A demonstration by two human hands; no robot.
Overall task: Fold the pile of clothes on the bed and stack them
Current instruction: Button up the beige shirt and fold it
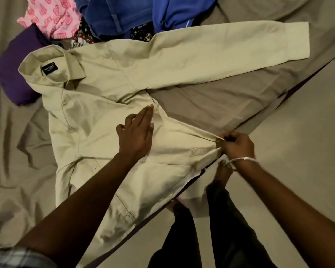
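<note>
Across the taupe bed sheet (211, 105) lies a pale cream long-sleeved collared shirt (104, 117), spread front-down with its collar toward the left and a dark label (50, 69) showing inside the neck. One sleeve (201, 55) stretches out flat toward the right along the upper part of the bed, its cuff lying on the sheet. The left hand (136, 130) rests flat on the middle of the shirt's body, fingers straight and pressed together, pointing up toward the sleeve seam — it presses the cloth and grips nothing. The right hand (238, 145), with a thin silver bangle (242, 160) at the wrist, is curled round a bunched bit of the shirt's fabric at the bed's edge, pinching it so that creases run from the grip back toward the left hand. The shirt's lower part hangs a little over the bed's edge near the person's dark trousers (191, 238). Behind the shirt, at the top of the view, sits the unfolded pile: a pink patterned garment (54, 16), a dark blue denim piece (116, 14), a brighter blue garment (180, 10) and a black floral-print cloth (141, 34) partly tucked under them. A purple folded garment (16, 72) lies just beside the collar on the left, touching it. A bare foot (223, 173) stands on the beige floor (298, 142) below the right wrist.
</note>
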